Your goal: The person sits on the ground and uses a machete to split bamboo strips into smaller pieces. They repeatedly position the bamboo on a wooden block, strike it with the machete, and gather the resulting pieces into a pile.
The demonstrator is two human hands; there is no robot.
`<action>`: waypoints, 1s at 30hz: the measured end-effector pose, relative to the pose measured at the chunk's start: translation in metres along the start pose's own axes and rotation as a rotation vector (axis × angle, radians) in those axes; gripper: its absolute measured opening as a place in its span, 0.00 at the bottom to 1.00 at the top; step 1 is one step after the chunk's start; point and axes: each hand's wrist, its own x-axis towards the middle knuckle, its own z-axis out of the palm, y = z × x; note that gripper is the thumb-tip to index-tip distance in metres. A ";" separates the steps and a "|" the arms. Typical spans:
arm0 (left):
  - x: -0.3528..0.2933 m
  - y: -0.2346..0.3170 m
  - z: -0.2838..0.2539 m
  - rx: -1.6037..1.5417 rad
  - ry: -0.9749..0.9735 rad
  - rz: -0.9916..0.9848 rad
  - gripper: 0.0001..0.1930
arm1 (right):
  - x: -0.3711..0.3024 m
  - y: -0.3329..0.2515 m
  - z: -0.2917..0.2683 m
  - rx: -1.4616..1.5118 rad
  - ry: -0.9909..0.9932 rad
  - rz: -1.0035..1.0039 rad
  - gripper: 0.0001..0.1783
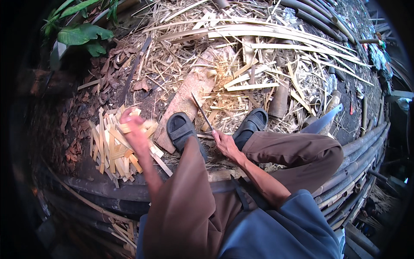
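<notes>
My right hand (226, 144) is closed round the handle of a knife (201, 108), whose narrow dark blade points up and away to the left between my sandalled feet. To the left, my left hand (136, 131) is over a heap of short, flat, pale bamboo strips (113, 149). Motion smears its fingers. One pale strip (124, 128) lies against that hand, but whether it is gripped cannot be made out.
A worn wooden plank (187, 88) slopes away beyond my left sandal (180, 129). Shavings and long split bamboo strips (267, 32) cover the ground ahead. At the right lies a saw blade (322, 121), near bamboo poles (358, 149). A leafy plant (84, 34) stands far left.
</notes>
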 end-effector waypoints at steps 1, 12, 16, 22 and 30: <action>0.014 0.006 -0.010 0.144 -0.030 -0.142 0.15 | 0.006 0.011 -0.009 -0.107 0.084 -0.035 0.26; -0.002 -0.051 -0.015 0.478 -0.238 0.081 0.23 | 0.115 0.016 -0.134 0.373 0.728 0.034 0.25; -0.006 -0.004 0.045 0.053 -0.443 -0.067 0.21 | 0.090 -0.028 -0.145 0.346 0.519 0.028 0.22; 0.019 0.073 0.128 -0.411 -0.931 -0.038 0.48 | 0.034 -0.134 -0.113 -0.146 -0.129 -0.487 0.16; 0.052 0.038 0.096 -0.562 -0.188 0.026 0.20 | 0.002 0.009 0.019 -0.327 0.045 -0.160 0.39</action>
